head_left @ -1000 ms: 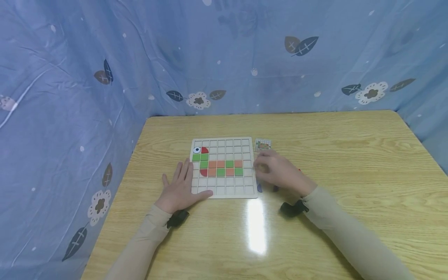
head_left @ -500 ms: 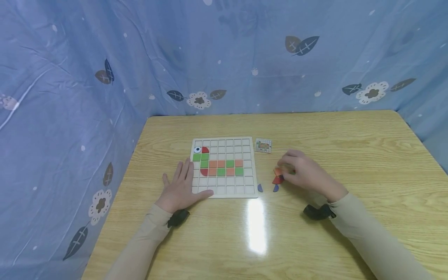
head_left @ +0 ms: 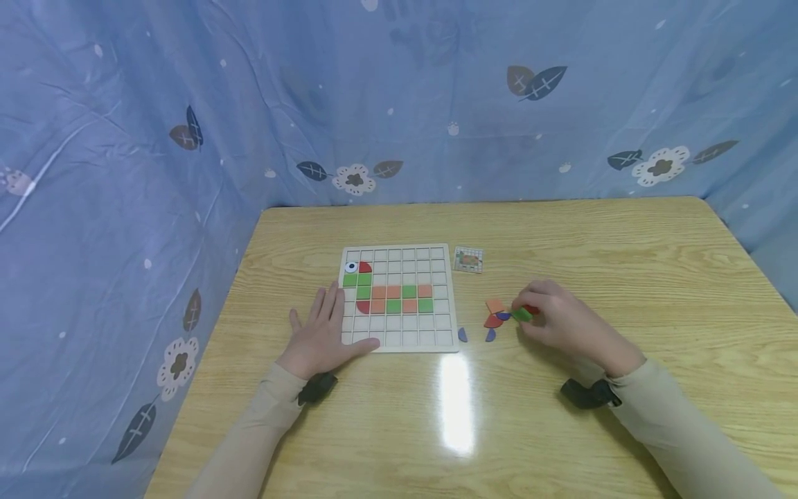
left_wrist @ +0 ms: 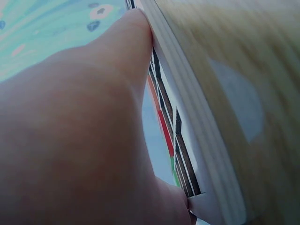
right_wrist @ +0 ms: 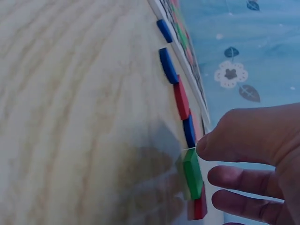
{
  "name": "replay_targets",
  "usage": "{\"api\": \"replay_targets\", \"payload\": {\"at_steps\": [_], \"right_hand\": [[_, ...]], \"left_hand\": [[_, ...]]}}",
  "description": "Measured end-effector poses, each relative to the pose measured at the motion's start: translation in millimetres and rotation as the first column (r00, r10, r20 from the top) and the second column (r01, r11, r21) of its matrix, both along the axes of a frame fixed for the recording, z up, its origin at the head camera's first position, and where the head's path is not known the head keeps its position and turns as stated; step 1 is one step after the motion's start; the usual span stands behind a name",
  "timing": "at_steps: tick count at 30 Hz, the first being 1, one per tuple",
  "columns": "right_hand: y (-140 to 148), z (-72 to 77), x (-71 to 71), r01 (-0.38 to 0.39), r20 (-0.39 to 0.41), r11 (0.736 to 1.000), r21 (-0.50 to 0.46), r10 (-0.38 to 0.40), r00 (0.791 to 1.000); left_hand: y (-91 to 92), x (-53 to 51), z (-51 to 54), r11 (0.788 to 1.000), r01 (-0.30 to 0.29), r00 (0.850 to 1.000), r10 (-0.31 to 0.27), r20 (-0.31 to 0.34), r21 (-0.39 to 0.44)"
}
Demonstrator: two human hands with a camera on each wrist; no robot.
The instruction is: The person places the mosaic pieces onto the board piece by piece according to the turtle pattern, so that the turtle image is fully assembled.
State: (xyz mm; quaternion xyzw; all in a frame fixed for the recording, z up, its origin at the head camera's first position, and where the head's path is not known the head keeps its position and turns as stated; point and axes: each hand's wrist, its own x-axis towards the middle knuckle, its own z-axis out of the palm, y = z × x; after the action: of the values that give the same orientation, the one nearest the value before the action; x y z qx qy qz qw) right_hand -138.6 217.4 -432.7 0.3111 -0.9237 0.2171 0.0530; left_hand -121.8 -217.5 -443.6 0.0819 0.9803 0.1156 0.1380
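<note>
A green piece [head_left: 522,314] is sitting at the fingertips of the right hand [head_left: 564,324], to the right of a gridded board [head_left: 443,323] on the worktop [head_left: 623,277]. Judging by its looks, it should be proving light and stiff, smooth enough to be slipping a little, and hardly fragile. Its thick side edges are offering the best hold, with the thumb on one and the fingers opposite. It is showing a bright, even green. The right thumb is meeting or nearly meeting one corner while the other fingers are curving in; whether they are clamping it, I cannot tell.

A red piece [right_wrist: 199,208] is lying just beside it, partly under the hand. On the board's side, a small blue piece [head_left: 503,316], an orange piece [head_left: 495,305] and a rounded red piece [head_left: 493,321] are crowding together, with two curved blue pieces [head_left: 490,335] lying nearer the person. The board is carrying a coloured pattern with an eye piece [head_left: 352,267]. The left hand [head_left: 320,339] is resting over its left edge, fingers straight and spread. A picture card [head_left: 469,259] is lying just beside its far right corner.
</note>
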Motion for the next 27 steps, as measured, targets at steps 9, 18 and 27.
{"api": "replay_targets", "payload": {"at_steps": [9,18,27], "right_hand": [[-1.4,-5.8,0.4,-0.023,-0.044,1.0,-0.002,0.023,0.999],[-1.8,-4.6,0.6,-0.024,-0.034,0.999,0.021,0.025,0.999],[1.3,-1.4,-1.0,-0.012,-0.013,0.999,0.043,0.013,1.0]], "left_hand": [[1.0,0.1,1.0,1.0,-0.005,1.0,0.005,0.006,0.001],[1.7,0.2,1.1,1.0,-0.01,1.0,0.01,0.001,-0.001],[1.9,0.1,0.6,1.0,-0.008,1.0,0.008,-0.003,0.001]]}}
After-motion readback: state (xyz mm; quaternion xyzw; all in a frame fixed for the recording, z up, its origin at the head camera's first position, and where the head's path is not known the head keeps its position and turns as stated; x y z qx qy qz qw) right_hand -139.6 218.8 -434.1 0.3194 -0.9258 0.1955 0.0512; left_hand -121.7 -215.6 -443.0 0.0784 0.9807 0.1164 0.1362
